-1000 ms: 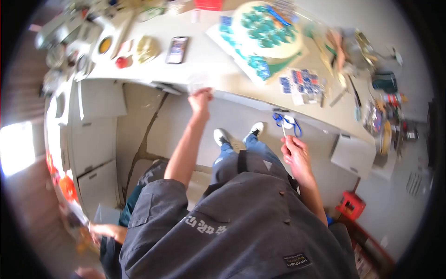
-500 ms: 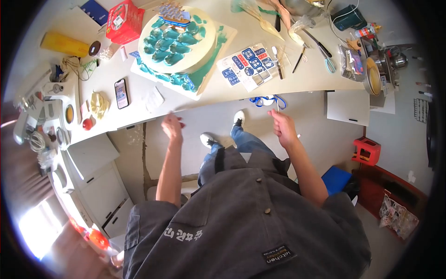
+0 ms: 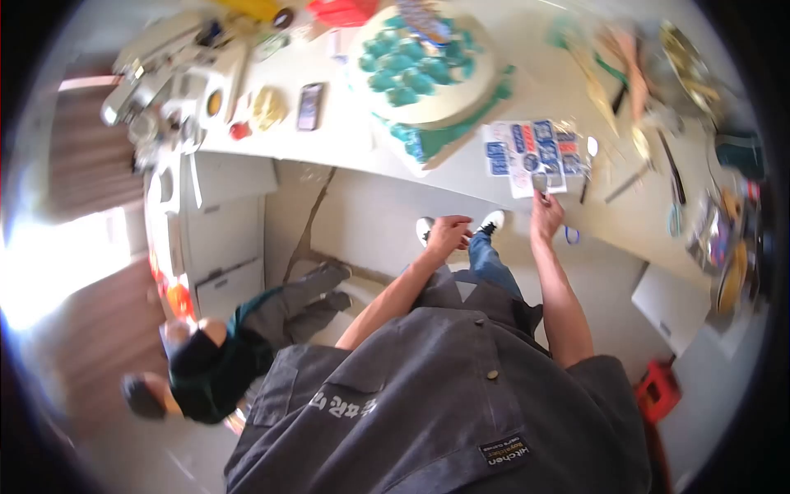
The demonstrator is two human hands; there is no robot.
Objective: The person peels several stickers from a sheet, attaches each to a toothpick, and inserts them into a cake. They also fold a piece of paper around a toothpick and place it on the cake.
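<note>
My left hand [image 3: 450, 236] hangs in front of the table, over the floor. Its fingers are loosely bent and apart, with nothing visible in them. At the table's front edge, my right hand [image 3: 546, 216] has its fingers pinched together by the lower edge of a printed sheet [image 3: 527, 156] with blue and red labels. What the pinch holds is too blurred to make out. Left of the sheet stands a round cream-coloured cake [image 3: 461, 97] with teal dabs and a toy ship [image 3: 424, 22] on top. A small white-ended tool [image 3: 587, 169] lies right of the sheet.
A phone [image 3: 309, 107] and a red round object [image 3: 239, 131] lie on the table's left part. Piping bags [image 3: 601, 90], a black-handled tool [image 3: 671, 169] and clutter sit at the right. Another person [image 3: 239, 346] in dark clothes is at lower left. A stand mixer [image 3: 156, 62] stands far left.
The view has swung right. My right hand has moved to the sheet at the table edge; a thin white stick seen at it before is no longer distinguishable. Another person has come into view.
</note>
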